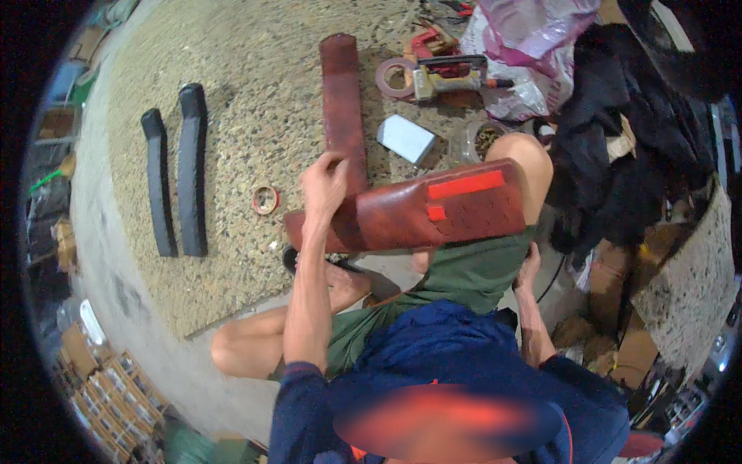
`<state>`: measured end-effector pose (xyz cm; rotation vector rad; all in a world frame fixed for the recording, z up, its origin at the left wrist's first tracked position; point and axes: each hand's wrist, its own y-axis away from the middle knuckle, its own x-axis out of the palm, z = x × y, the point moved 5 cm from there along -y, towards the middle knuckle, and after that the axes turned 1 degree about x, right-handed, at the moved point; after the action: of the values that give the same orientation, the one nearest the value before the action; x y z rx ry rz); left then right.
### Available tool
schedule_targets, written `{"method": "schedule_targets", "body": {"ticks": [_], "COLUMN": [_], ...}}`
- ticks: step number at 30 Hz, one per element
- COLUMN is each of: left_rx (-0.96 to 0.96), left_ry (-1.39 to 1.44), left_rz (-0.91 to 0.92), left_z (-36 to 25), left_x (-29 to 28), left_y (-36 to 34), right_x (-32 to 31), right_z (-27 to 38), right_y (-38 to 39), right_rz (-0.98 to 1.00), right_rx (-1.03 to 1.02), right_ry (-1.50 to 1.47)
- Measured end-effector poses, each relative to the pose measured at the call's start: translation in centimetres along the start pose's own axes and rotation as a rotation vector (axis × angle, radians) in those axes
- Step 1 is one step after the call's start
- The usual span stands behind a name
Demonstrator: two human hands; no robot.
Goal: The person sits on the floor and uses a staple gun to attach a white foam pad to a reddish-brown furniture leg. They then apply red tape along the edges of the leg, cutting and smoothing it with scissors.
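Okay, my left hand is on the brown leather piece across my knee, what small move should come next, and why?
Probably bring the right hand up onto the brown leather piece. Only the left hand pinches it at the bend, while the right sits low beside the thigh, so the long panel rests loosely on the knee.

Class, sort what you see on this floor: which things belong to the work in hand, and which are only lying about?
In hand: brown leather strip, held by left hand; brown leather panel on the knee.
Lying about: two black pads, tape roll, white box, power tool.
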<state>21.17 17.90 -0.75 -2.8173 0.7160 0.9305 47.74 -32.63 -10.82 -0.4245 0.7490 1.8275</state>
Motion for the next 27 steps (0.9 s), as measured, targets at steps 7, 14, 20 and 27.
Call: {"method": "schedule_targets", "body": {"ticks": [7, 14, 20, 27], "left_rx": [0.333, 0.228, 0.229, 0.294], "left_ry": [-0.434, -0.605, -0.616, -0.656], "left_rz": [0.463, 0.600, 0.649, 0.302], "left_z": [-2.0, -1.5, 0.0, -0.1], "left_x": [12.5, 20.7, 23.3, 22.6], "left_y": [-11.7, -16.4, -17.1, -16.9], "right_x": [1.1, -0.2, -0.4, -0.4], "right_z": [-4.0, -2.7, -0.7, -1.5], "right_y": [1.2, 2.4, 1.9, 1.0], "right_rz": [0.202, 0.242, 0.238, 0.230], "right_rx": [0.224, -0.016, -0.260, -0.064], "right_ry": [-0.617, -0.402, -0.172, -0.349]}}
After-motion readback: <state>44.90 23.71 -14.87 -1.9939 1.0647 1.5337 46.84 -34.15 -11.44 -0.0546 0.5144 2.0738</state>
